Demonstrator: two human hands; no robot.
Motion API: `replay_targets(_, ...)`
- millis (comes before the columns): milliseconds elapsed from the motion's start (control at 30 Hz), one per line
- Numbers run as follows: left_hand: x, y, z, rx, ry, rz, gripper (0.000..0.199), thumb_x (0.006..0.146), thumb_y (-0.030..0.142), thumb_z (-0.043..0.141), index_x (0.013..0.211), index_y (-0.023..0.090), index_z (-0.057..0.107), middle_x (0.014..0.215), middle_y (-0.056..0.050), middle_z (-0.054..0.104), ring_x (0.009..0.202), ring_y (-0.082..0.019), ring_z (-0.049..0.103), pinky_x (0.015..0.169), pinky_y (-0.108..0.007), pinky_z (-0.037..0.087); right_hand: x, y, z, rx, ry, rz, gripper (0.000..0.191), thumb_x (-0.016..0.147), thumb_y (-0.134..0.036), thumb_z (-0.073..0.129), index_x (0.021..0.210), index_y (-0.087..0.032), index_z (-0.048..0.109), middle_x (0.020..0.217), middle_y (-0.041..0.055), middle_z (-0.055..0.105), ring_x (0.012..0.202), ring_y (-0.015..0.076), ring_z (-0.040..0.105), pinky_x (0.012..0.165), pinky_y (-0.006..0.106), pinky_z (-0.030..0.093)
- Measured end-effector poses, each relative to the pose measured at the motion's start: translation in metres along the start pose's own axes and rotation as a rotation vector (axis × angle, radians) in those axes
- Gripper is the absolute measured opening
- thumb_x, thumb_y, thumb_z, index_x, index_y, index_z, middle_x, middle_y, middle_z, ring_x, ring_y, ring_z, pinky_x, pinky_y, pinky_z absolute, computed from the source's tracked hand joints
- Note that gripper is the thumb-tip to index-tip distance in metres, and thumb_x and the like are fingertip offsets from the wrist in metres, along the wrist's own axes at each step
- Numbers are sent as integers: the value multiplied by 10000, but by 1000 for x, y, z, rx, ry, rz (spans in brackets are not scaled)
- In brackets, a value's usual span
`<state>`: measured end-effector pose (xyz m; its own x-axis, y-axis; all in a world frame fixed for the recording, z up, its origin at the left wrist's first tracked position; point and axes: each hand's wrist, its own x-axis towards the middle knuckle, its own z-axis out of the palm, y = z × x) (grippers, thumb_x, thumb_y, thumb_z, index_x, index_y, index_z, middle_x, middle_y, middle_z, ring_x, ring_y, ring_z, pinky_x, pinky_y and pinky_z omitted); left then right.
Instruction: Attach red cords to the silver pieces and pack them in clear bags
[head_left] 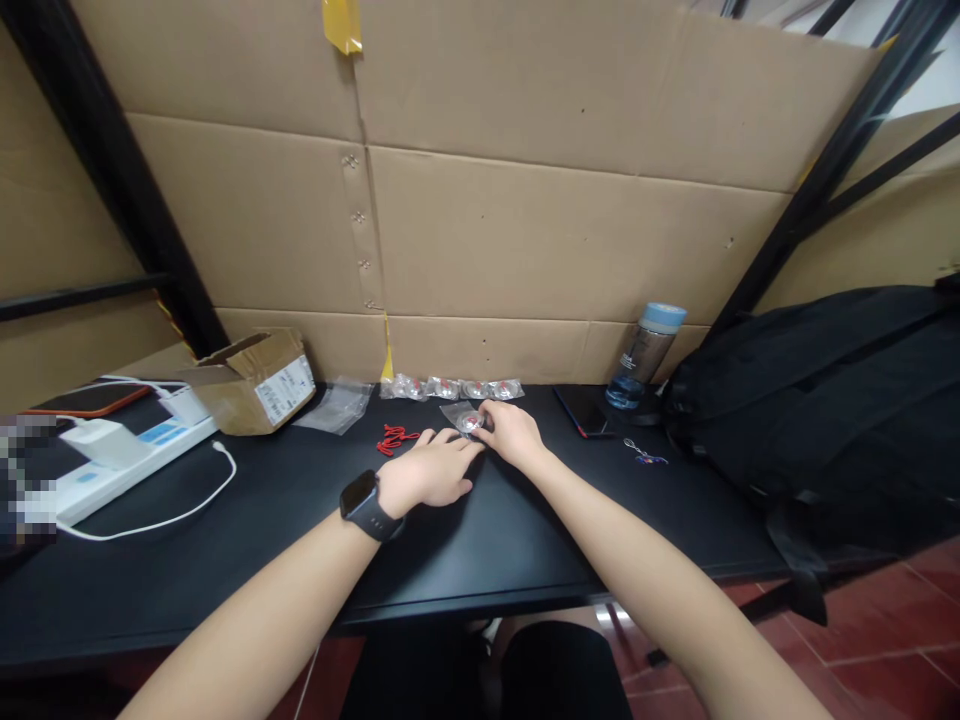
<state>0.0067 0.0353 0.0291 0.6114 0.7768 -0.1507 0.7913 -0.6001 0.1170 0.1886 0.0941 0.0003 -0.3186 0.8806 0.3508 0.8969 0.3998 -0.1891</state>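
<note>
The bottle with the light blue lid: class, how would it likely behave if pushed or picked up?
The bottle stands tall and narrow, so a push near its lid might tip it. Its sides look round, so it would probably roll once down. Its smooth, clear wall seems stiff and perhaps slippery.

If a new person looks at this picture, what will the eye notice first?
Probably the two bare hands at the centre, the left and the right, meeting at a small clear packet on the black table. Next, the bulky black backpack filling the right side, and the blue-capped bottle beside it, against the tall cardboard wall.
</note>
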Motion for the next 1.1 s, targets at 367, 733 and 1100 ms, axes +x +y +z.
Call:
replay_targets(367,1,10,8,166,184,-77,515,943,469,475,1387,234,589,1459,-179,478,1324,-408,395,1073,-569,314,-4,11,-13,130,-49,-3,355,791,-241,776,1105,-283,616,827,-49,682,761,138,625,594,237,319)
replay_targets(733,-8,10,-9,82,-67,-176,485,936,462,447,1415,468,524,1428,-116,496,1324,-420,365,1028,-661,282,-4,4,-13,9,0,-98,366,761,-371,839,1057,-266,650,942,-12,708,819,157,632,641,247,341)
replay_targets(1100,-7,-14,-22,-6,103,112,293,903,281,503,1071,373,725,1235,-49,623,1180,-305,506,980,-456,388,-4,5,-17,200,-44,-121,331,823,-348,749,1123,-237,665,954,22,699,823,168,623,680,245,409)
